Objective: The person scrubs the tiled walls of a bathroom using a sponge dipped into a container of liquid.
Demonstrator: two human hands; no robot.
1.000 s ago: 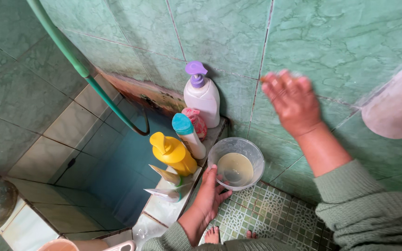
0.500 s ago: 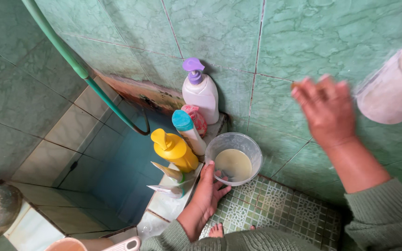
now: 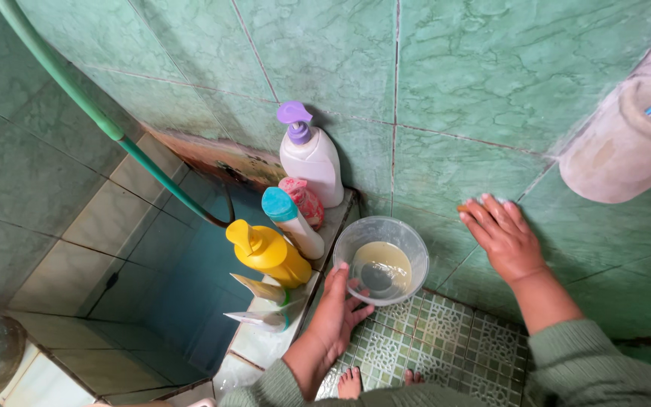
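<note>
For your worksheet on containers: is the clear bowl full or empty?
Partly filled: the bowl stands upright with shallow yellowish liquid at its bottom, walls bare above.
</note>
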